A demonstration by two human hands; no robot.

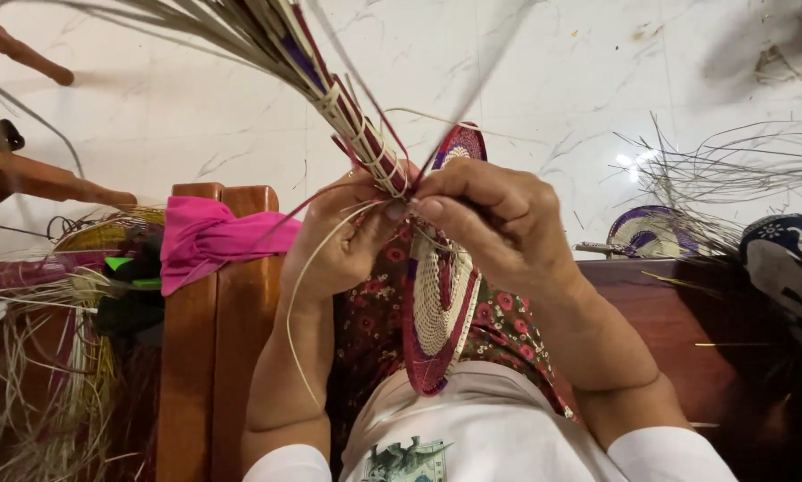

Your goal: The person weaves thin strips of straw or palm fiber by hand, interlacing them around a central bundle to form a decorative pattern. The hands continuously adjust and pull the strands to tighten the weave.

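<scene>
Looking down from the head camera, I see nearest me a white shirt and a dark floral cloth (508,326) over the lap. Standing on edge against that cloth is the woven disc (441,299), cream in the middle with a red and purple rim, its top reaching up behind the fingers.

Just above it, both hands meet. My left hand (343,236) is curled closed around the lower end of the bound fibre bundle (352,120), with a loose pale strand (298,303) looping down from it past the wrist. My right hand (494,219) is closed too, thumb and forefinger pinching a thin strand right where the bundle's wrapped end meets the disc's rim. The bundle slants up and away to the left, its free ends fanning out at the top edge of view.

To the left, a pink cloth (209,236) drapes over a wooden chair arm (213,357), and beyond that lies a tangle of loose straw (53,375). To the right, on a dark wooden surface, sits another small woven piece (651,232) with purple edging, near scattered fibres (731,165). Farthest off is the white marbled floor (544,80).
</scene>
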